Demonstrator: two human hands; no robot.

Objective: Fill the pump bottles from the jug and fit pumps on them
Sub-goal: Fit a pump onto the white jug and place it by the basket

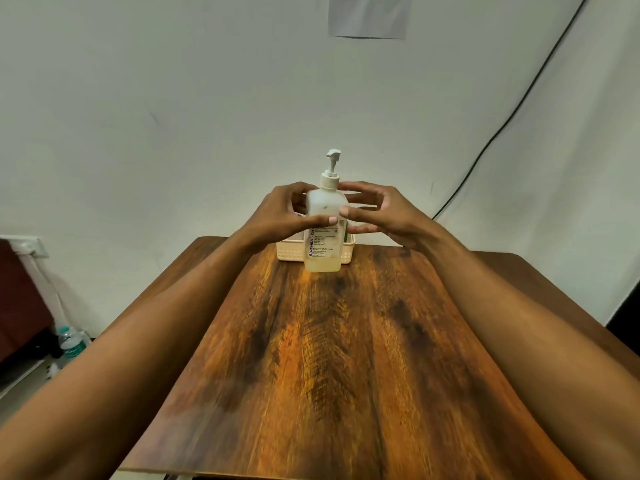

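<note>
Over the wooden counter (329, 358), the left hand (277, 213) and right hand (384, 213) grip the pump bottle (323, 244) from either side, thumbs on its front. It is upright, pump (332, 164) fitted, yellowish liquid low inside, directly before a cream basket (287, 252) at the far edge.

One pump bottle (323, 233) is in view, and one pump (331, 168) sits on its neck. There are two hands, one left hand (277, 216) and one right hand (381, 213). One cream basket (287, 252) shows; whatever lies in it behind the bottle is hidden and cannot be counted. There is one wooden table (329, 358), one sheet of paper (369, 15) on the wall, one black cable (502, 126) and one water bottle (69, 344) on the floor.
</note>
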